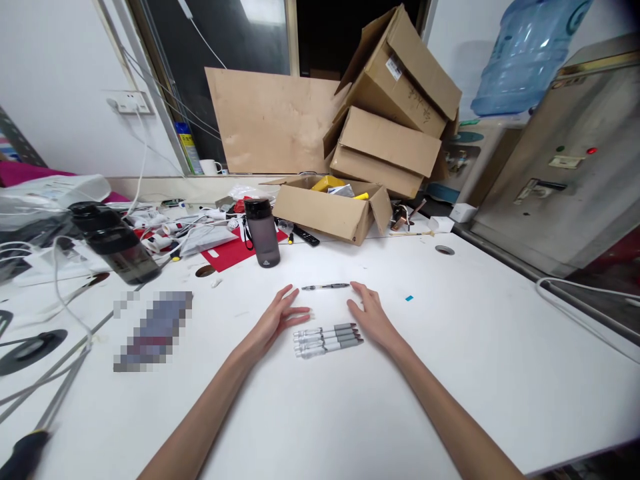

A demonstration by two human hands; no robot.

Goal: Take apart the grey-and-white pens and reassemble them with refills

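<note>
On the white table, a dark clear-barrelled pen (326, 287) lies crosswise between my two hands. Closer to me, several white-and-grey pens (327, 340) lie side by side in a row, their grey ends toward the right. My left hand (277, 322) is at the left ends of the pens, fingers spread, with nothing held. On the other side, my right hand (371, 315) has its fingers apart. Its index fingertip is right by the right end of the dark pen; whether it touches I cannot tell.
A grey water bottle (262, 233) stands behind a red sheet's edge (220, 257). An open cardboard box (320, 210) sits at the back. Left are a black-topped bottle (115, 243), tangled cables and a blurred-out object (157, 330). A small blue piece (409, 298) lies right.
</note>
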